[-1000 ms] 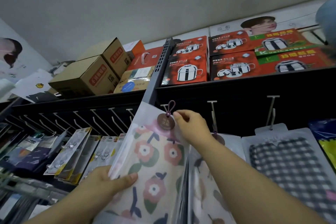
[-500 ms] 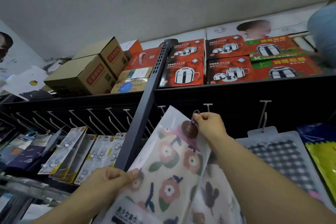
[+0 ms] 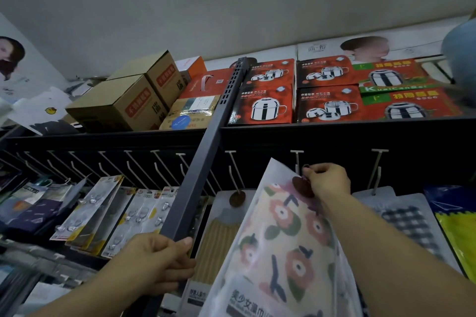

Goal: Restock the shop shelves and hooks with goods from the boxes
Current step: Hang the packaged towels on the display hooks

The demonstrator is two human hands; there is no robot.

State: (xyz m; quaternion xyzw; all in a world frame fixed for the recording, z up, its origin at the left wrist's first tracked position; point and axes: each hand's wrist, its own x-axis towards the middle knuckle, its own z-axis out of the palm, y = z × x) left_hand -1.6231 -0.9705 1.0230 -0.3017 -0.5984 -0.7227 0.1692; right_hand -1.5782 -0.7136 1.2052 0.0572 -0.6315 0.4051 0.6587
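A frosted packet holding a flower-print towel (image 3: 283,239) is held up against the hook rail. My right hand (image 3: 328,183) pinches the purple loop above its round brown tag (image 3: 301,186), right beside a white hook (image 3: 297,159). Whether the loop is on the hook I cannot tell. My left hand (image 3: 157,260) is off the packet, its fingers loosely curled in front of the dark upright post (image 3: 219,131), and it holds nothing I can see. A beige striped towel packet (image 3: 219,239) hangs on the hook to the left.
A checked towel packet (image 3: 412,221) and a yellow packet (image 3: 461,229) hang to the right. Carded metal hooks (image 3: 98,208) hang left of the post under several bare hooks (image 3: 134,162). The top shelf carries red pot boxes (image 3: 265,105) and cardboard boxes (image 3: 123,103).
My right hand carried the packet's loop rightward, from the hook near the post to the one beside it. My left hand let go of the packet's lower left edge.
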